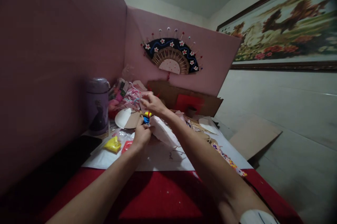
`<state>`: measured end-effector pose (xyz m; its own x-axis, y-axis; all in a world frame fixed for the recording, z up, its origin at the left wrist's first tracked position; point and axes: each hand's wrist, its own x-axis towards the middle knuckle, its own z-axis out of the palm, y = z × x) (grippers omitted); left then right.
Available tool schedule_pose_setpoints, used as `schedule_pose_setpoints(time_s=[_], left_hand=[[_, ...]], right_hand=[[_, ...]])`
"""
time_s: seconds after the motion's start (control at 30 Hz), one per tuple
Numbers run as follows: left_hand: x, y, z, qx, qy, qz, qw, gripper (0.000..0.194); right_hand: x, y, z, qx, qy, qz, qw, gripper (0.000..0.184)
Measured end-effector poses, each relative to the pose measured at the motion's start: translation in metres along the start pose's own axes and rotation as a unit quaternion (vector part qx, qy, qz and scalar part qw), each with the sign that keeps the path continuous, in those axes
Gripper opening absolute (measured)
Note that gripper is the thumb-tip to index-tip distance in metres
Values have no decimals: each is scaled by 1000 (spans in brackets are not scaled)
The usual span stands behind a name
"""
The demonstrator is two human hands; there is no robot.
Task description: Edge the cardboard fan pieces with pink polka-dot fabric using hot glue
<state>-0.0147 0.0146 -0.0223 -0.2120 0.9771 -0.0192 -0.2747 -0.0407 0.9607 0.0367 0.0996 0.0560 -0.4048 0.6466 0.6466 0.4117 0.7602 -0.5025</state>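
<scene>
My left hand (142, 135) rests low on the table with its fingers curled against the near end of a white foam-like piece (164, 132). My right hand (152, 103) reaches farther back, fingers pinched at a thin clear or pale item by a pile of pink and patterned scraps (129, 96); what it pinches is too small to name. A small yellow, red and blue object (146, 116) lies between the two hands. Both forearms stretch over white paper (158, 157) laid on a red tablecloth (168, 196).
A purple lidded jar (98, 103) stands at the left by a pink partition (65, 48). A dark paper fan with flowers (172, 54) hangs on the back panel. Yellow (113, 144) and red (126, 146) bits, white discs (123, 117), brown cardboard (254, 134) and a beaded strip (229, 161) lie about.
</scene>
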Motion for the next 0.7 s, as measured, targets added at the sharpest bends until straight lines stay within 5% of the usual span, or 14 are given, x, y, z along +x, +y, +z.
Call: schedule_pose_setpoints(time_s=[0.1, 0.23, 0.33, 0.4, 0.47, 0.7], left_hand=[[0, 3, 0, -8, 26, -20, 999, 9], [2, 4, 0, -32, 46, -13, 998, 15], [2, 4, -1, -56, 46, -6, 997, 13], [1, 4, -1, -71, 43, -1, 997, 13], [-1, 4, 0, -83, 29, 4, 996, 13], [-7, 4, 2, -113, -34, 4, 993, 13]], right_hand=[[-4, 1, -3, -68, -93, 34, 993, 16], [-45, 10, -32, -61, 23, 26, 998, 22], [-86, 17, -52, -43, -21, -86, 995, 24], [-110, 20, -57, -87, -65, -144, 984, 45], [-128, 23, -55, -122, -85, -161, 976, 56], [-145, 29, -34, -83, 0, -131, 988, 32]])
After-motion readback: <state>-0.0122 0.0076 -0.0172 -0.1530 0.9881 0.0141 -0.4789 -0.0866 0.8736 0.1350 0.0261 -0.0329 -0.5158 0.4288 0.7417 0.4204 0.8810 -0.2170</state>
